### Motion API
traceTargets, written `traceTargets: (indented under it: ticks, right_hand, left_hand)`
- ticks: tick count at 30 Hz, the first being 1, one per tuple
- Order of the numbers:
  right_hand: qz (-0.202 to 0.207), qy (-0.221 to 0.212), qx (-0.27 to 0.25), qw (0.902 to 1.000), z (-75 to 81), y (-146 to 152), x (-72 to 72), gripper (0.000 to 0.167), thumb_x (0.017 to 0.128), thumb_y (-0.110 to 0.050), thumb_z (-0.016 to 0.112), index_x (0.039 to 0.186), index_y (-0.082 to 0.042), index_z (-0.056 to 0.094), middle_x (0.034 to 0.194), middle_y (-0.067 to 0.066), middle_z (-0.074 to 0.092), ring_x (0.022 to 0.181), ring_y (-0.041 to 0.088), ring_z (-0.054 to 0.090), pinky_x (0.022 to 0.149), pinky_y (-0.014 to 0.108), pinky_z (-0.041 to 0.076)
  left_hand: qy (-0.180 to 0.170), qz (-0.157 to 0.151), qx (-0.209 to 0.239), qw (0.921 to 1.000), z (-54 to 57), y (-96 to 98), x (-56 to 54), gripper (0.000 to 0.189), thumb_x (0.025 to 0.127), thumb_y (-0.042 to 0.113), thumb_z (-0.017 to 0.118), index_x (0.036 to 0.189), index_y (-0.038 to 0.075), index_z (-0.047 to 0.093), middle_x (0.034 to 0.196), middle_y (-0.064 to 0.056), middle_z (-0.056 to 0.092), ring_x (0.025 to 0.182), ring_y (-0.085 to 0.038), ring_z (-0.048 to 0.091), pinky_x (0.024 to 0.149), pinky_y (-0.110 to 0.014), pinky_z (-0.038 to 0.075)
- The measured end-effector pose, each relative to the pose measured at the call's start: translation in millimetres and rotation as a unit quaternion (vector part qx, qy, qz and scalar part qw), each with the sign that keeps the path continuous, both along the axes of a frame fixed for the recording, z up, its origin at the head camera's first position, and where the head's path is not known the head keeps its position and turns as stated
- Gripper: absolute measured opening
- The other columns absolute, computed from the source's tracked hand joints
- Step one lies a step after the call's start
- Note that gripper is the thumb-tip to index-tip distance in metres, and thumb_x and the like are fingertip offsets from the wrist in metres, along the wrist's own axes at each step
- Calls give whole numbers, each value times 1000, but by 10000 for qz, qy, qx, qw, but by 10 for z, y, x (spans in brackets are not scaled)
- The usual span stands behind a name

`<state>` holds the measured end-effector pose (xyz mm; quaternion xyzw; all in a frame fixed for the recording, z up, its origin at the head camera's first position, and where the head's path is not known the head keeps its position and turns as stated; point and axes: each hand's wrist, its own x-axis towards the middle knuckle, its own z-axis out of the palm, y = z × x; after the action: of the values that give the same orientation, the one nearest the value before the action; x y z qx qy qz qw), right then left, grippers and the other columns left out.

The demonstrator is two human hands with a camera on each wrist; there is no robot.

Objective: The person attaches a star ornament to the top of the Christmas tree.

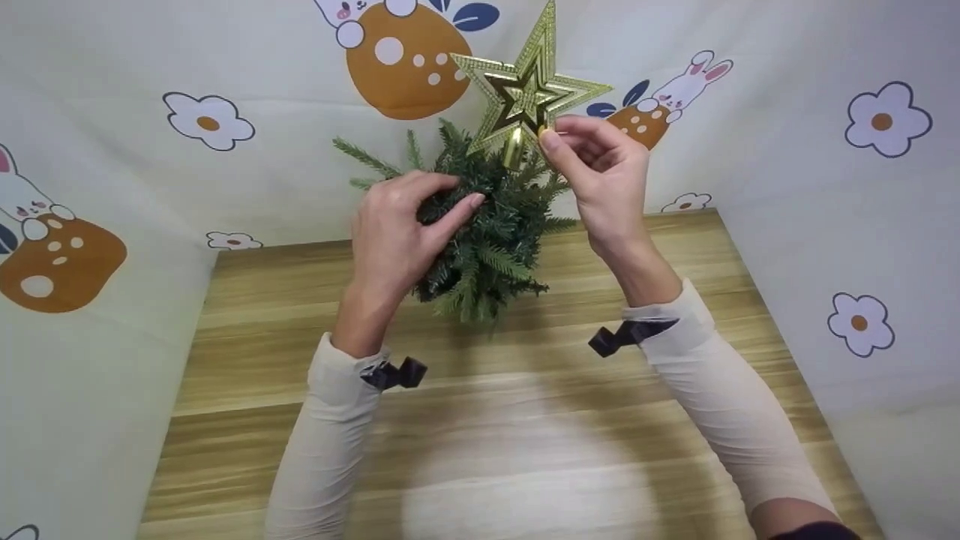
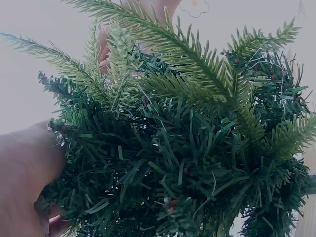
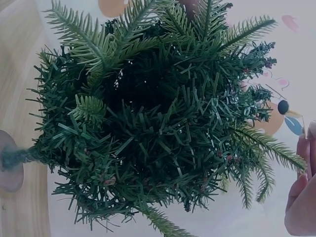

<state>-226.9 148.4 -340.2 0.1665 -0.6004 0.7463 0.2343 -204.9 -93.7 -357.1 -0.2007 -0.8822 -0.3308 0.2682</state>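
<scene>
The bushy green artificial tree [image 1: 491,251] already stands upright, its top gripped by the left hand [image 1: 397,225], while the shiny gold five-pointed plastic star [image 1: 525,97], pinched by the right hand [image 1: 609,165] at the tree's top, seemingly remains to be fixed.

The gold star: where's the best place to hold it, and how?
Probably pinch the star by its lower right point, coming from the right, as the right hand does: it looks flat, and this leaves the short gold tube at its bottom uncovered.
</scene>
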Motion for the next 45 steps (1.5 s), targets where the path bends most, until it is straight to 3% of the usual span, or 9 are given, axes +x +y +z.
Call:
traceTargets:
  ticks: [14,29,38,45]
  right_hand:
    - [-97,1,153,9998,48,-77,-55,12,93,-1,83,104,-4,81,91,10,82,79,19,76,76,29,62]
    - [57,59,70,9999,140,-206,-74,15,93,1,82,108,-3,81,92,10,84,86,23,80,86,34,64]
    - [51,-38,88,9999,139,-240,-111,14,95,-1,81,109,-4,78,94,10,84,93,44,75,87,36,64]
    - [94,83,-34,9999,161,-283,-108,12,96,0,80,107,-3,75,92,11,84,86,29,80,87,37,64]
  left_hand:
    - [58,14,12,10000,2,-8,12,46,100,59,73,112,17,86,106,-2,84,98,-26,79,89,-44,59]
    - [112,-20,16,9999,-13,-8,6,46,100,59,73,112,16,85,104,-3,84,96,-26,79,88,-44,58]
    - [152,15,-16,9999,-18,-1,10,47,99,60,72,112,16,85,105,-3,84,97,-27,79,89,-44,58]
    - [182,27,-20,9998,-26,8,24,48,100,60,72,112,16,85,105,-3,84,98,-26,79,90,-44,58]
